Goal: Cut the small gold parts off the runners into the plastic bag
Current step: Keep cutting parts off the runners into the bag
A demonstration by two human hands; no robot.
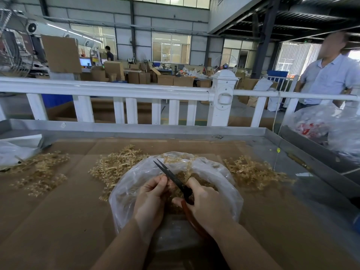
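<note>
Cutting is under way over the plastic bag, a clear crinkled film sack lying open on the cardboard-lined tabletop. Above its mouth the left hand pinches a runner I can barely see, while the right hand grips dark-bladed, red-handled scissors. Next, I judge, comes a snip at the stem. Spiky, branching gold runners lie heaped beside the bag; loose parts sit inside.

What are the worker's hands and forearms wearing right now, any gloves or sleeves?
Nothing in view: the left hand and right hand are bare, with no gloves, rings or watch, and both forearms are uncovered down to the frame's bottom edge. No sleeve shows.
</note>
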